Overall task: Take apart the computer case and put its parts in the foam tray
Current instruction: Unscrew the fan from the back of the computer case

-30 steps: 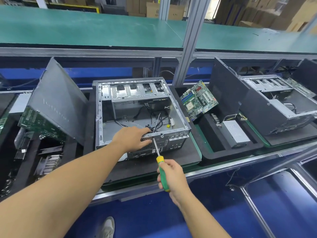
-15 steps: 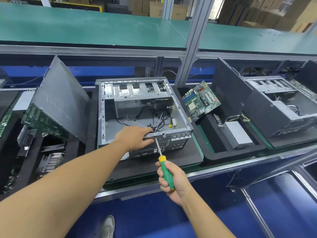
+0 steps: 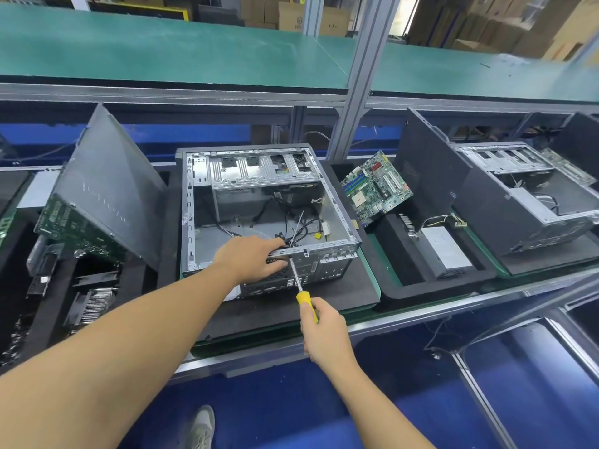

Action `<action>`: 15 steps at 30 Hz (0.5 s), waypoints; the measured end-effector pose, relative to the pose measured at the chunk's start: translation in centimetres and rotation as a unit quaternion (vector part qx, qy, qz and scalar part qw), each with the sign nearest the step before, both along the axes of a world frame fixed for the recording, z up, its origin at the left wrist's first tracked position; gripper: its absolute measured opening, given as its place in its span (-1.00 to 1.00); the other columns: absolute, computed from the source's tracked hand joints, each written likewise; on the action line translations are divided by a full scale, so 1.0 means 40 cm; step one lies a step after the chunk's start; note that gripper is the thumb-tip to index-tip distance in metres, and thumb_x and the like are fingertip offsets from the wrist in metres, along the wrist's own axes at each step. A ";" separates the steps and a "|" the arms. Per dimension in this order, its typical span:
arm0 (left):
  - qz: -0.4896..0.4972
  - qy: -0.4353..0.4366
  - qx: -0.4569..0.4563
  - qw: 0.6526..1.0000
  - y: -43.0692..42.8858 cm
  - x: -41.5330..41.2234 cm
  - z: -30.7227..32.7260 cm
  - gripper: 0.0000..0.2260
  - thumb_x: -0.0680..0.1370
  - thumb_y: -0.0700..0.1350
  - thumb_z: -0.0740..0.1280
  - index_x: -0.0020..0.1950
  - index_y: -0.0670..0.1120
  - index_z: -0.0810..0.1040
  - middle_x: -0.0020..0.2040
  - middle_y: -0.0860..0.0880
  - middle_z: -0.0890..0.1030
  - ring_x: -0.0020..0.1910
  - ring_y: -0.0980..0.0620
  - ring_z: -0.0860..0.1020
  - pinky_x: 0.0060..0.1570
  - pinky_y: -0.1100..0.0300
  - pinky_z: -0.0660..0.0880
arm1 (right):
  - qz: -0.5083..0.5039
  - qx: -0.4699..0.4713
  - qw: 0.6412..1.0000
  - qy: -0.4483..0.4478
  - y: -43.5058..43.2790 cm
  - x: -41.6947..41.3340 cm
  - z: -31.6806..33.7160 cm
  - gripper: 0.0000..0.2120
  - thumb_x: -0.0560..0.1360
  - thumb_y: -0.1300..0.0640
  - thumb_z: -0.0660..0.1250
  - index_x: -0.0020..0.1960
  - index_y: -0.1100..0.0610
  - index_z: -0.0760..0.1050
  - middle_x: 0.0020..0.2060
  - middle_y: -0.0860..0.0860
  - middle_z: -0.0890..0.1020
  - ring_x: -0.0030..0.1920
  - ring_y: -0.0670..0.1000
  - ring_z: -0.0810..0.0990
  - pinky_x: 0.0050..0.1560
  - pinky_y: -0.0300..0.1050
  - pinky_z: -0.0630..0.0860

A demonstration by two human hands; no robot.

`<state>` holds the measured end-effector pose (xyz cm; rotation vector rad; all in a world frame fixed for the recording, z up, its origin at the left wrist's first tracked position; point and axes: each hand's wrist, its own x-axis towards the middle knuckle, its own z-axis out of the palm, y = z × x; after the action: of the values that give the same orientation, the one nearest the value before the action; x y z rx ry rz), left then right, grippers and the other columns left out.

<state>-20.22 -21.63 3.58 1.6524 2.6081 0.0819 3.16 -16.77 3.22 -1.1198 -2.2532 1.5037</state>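
The right hand (image 3: 321,328) grips a screwdriver (image 3: 305,302), its tip at the near rim of the open computer case (image 3: 259,176). The left hand (image 3: 249,259) holds that rim. To the case's right, the foam tray (image 3: 421,286) carries a circuit board (image 3: 376,186).

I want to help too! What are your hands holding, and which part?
The right hand grips the screwdriver by its yellow handle. The left hand holds the computer case by its near top rim.
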 end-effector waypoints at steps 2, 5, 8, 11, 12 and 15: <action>0.001 -0.003 0.000 1.000 0.001 -0.001 0.000 -0.53 0.58 0.35 0.10 0.41 0.18 0.35 -0.02 -0.03 0.66 -0.07 -0.15 0.61 -0.10 0.01 0.55 | 0.009 0.073 0.997 -0.023 -0.002 0.000 -0.003 -0.65 0.67 -0.06 0.14 -0.25 0.05 0.30 -0.46 -0.06 0.35 -0.48 -0.05 0.29 -0.45 -0.13 0.27; 0.001 -0.002 0.000 1.000 0.002 -0.002 -0.001 -0.53 0.58 0.36 0.09 0.40 0.18 0.35 -0.03 -0.03 0.66 -0.08 -0.15 0.61 -0.11 0.01 0.55 | 0.003 0.045 0.998 -0.032 -0.001 -0.004 0.001 -0.69 0.65 -0.03 0.18 -0.23 0.06 0.35 -0.46 -0.08 0.37 -0.50 -0.07 0.28 -0.48 -0.17 0.26; 0.002 -0.001 0.006 1.000 0.001 -0.003 -0.002 -0.53 0.57 0.36 0.10 0.39 0.17 0.36 -0.01 -0.04 0.66 -0.07 -0.16 0.61 -0.11 0.01 0.54 | -0.065 -0.336 0.937 0.072 0.019 -0.013 0.010 -0.78 0.63 0.04 0.23 0.00 0.16 0.57 -0.37 0.02 0.47 -0.50 -0.01 0.34 -0.52 -0.21 0.26; -0.003 0.000 0.012 1.000 0.001 -0.001 -0.003 -0.55 0.57 0.37 0.10 0.36 0.17 0.37 -0.03 -0.04 0.66 -0.09 -0.15 0.61 -0.14 0.03 0.52 | -0.055 -0.566 0.811 0.139 0.045 -0.010 0.014 -0.64 0.59 0.02 0.21 0.18 0.25 0.59 -0.32 0.07 0.48 -0.48 -0.01 0.34 -0.58 -0.21 0.27; -0.004 0.001 0.014 1.000 0.002 -0.001 -0.003 -0.55 0.57 0.37 0.10 0.36 0.17 0.37 -0.04 -0.03 0.66 -0.10 -0.15 0.61 -0.16 0.04 0.50 | -0.045 -0.590 0.793 0.146 0.049 -0.011 0.012 -0.62 0.58 0.02 0.21 0.19 0.27 0.59 -0.32 0.07 0.47 -0.47 -0.01 0.33 -0.58 -0.20 0.27; -0.002 0.004 0.013 1.000 0.002 0.000 -0.002 -0.55 0.57 0.36 0.10 0.36 0.18 0.37 -0.08 -0.01 0.66 -0.13 -0.13 0.60 -0.23 0.08 0.42 | -0.032 -0.634 0.757 0.155 0.048 -0.013 0.001 -0.64 0.58 0.01 0.23 0.15 0.28 0.59 -0.37 0.04 0.39 -0.45 -0.01 0.33 -0.58 -0.18 0.27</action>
<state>-20.23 -21.55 3.51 1.6707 2.6196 0.1100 2.62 -14.86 3.25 -0.9565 -0.7248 2.9603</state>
